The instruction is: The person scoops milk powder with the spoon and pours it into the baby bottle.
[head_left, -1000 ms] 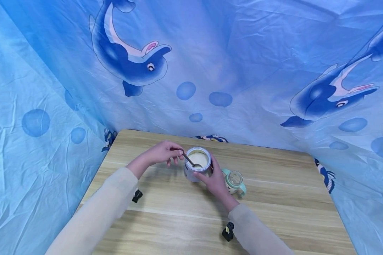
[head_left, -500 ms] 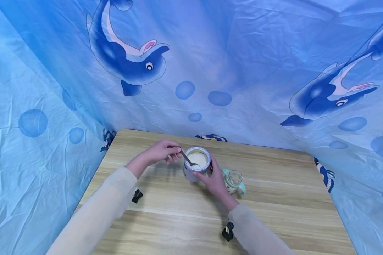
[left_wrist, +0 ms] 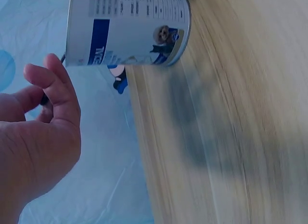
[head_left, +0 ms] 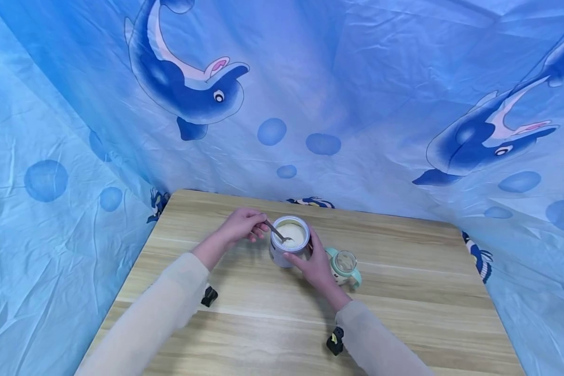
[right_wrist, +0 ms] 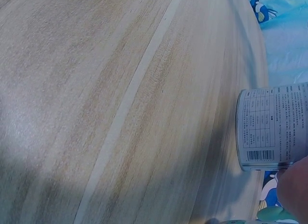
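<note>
In the head view my left hand (head_left: 243, 225) pinches the handle of a dark spoon (head_left: 276, 231) between thumb and fingers. The spoon slants into an open can (head_left: 280, 256) of pale powder (head_left: 295, 233), and its bowl bears some powder. My right hand (head_left: 318, 267) grips the can's right side, thumb at the front. The left wrist view shows the can's printed label (left_wrist: 130, 31) beside the left hand (left_wrist: 45, 137), where only a bit of dark handle appears. Part of the right hand (right_wrist: 294, 190) touches the can (right_wrist: 272, 127) in the right wrist view.
A baby cup with mint-green handles and a clear top (head_left: 345, 262) stands just right of the right hand. The wooden table (head_left: 404, 271) ends at a blue dolphin-print curtain (head_left: 376, 156) behind and at the sides.
The spoon's bowl has come up slightly inside the can, with powder now showing on it. My left wrist and forearm have shifted a little right. The right hand keeps its hold.
</note>
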Tool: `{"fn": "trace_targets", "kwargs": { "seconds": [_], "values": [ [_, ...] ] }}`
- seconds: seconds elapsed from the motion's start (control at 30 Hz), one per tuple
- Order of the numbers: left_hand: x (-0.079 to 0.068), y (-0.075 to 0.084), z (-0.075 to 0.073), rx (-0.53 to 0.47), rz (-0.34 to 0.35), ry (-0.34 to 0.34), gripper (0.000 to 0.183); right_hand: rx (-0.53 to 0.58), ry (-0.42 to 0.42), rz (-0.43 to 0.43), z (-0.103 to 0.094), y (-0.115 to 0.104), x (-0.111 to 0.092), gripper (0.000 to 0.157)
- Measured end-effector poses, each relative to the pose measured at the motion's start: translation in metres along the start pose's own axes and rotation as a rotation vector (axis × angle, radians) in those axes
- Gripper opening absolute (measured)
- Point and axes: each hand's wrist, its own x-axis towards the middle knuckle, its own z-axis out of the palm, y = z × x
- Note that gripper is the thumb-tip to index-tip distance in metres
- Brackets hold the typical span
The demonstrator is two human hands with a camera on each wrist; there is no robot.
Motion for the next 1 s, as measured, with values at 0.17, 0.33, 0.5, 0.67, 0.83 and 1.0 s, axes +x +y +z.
{"fn": "trace_targets", "kwargs": {
  "seconds": [0.17, 0.33, 0.5, 0.67, 0.83, 1.0],
  "values": [
    [-0.001, 0.001, 0.008, -0.057, -0.007, 0.061, 0.032, -0.003, 0.006, -0.013, 0.001, 0.001, 0.001, 0.107],
    [-0.001, 0.002, 0.012, -0.121, -0.024, 0.092, 0.036, -0.019, 0.009, 0.008, 0.001, 0.001, 0.002, 0.108],
    [-0.002, 0.003, 0.014, -0.174, -0.041, 0.104, 0.035, -0.019, 0.005, 0.025, 0.001, 0.002, 0.002, 0.108],
    [-0.004, 0.003, 0.014, -0.213, -0.041, 0.079, 0.039, -0.007, 0.01, 0.02, 0.001, -0.007, 0.0, 0.107],
    [-0.004, 0.0, 0.013, -0.231, -0.046, 0.063, 0.039, 0.002, 0.021, 0.012, 0.002, 0.0, 0.001, 0.107],
    [-0.004, -0.002, 0.013, -0.236, -0.058, 0.056, 0.041, 0.002, 0.022, 0.007, 0.002, 0.002, 0.001, 0.106]
  ]
}}
